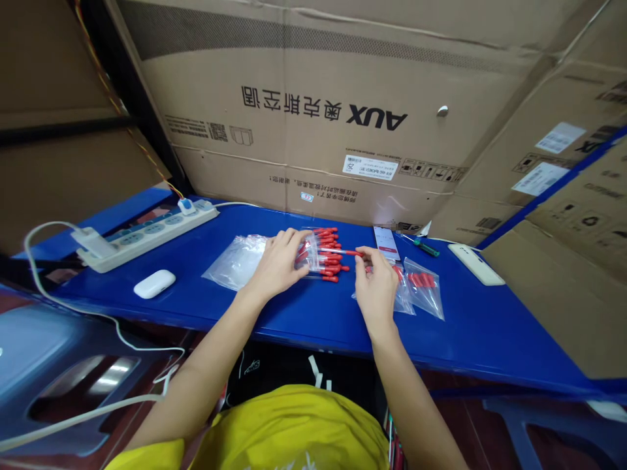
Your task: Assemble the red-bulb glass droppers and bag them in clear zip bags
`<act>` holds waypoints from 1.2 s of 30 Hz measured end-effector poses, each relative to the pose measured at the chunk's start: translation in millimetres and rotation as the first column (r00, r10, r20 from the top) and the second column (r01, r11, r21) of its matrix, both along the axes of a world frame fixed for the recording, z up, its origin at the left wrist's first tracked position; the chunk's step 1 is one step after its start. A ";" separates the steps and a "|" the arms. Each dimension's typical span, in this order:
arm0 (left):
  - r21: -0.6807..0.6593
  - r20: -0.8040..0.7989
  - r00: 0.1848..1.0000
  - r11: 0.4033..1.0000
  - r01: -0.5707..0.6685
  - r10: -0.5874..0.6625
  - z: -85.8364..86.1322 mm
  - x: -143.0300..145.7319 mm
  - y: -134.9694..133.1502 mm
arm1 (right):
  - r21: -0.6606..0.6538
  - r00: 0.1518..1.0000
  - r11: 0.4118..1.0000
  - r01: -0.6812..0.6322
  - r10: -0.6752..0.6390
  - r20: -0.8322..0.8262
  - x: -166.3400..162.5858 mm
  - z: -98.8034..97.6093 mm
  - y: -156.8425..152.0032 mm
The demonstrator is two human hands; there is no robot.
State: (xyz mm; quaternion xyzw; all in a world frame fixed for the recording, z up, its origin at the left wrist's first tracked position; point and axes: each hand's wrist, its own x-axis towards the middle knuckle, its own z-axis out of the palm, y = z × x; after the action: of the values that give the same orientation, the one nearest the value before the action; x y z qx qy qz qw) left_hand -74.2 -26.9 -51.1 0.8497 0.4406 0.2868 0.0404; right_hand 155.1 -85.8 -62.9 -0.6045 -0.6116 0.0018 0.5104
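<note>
My left hand (279, 262) rests on a small clear plastic bag (309, 253) on the blue shelf (304, 307), fingers curled on its mouth. My right hand (376, 284) pinches a thin red-tipped piece (340, 251) pointing at that bag. A pile of several red pieces (330, 264) lies between my hands. Filled clear bags with red pieces (422, 286) lie just right of my right hand. A stack of clear bags (238, 261) lies left of my left hand.
A white power strip (147, 234) with a plugged cable sits far left, a white earbud case (154, 284) in front of it. A phone (386, 243), a green screwdriver (425, 247) and a white remote (476, 264) lie at the back right. Cardboard boxes (343, 111) wall the back.
</note>
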 end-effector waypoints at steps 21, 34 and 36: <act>0.022 0.080 0.996 0.999 0.046 -0.047 0.9 4.9 -1.4 | -0.328 0.964 0.928 -0.176 0.230 0.133 -6.4 -6.5 -1.4; -0.015 0.056 0.997 0.999 0.048 -0.047 1.8 5.0 -3.2 | -0.368 0.947 0.909 -0.197 0.273 0.169 -6.2 -11.8 1.0; -0.017 0.042 0.998 0.999 0.040 -0.040 2.0 4.9 -3.3 | -0.302 0.952 0.913 -0.275 0.301 0.045 -5.0 -8.2 1.7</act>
State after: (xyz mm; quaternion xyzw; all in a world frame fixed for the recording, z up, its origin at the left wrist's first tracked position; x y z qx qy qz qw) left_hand -69.3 -30.3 -49.1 0.8517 0.4251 0.2998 0.0630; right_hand 150.1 -84.1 -71.0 -0.5758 -0.7094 0.1400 0.3816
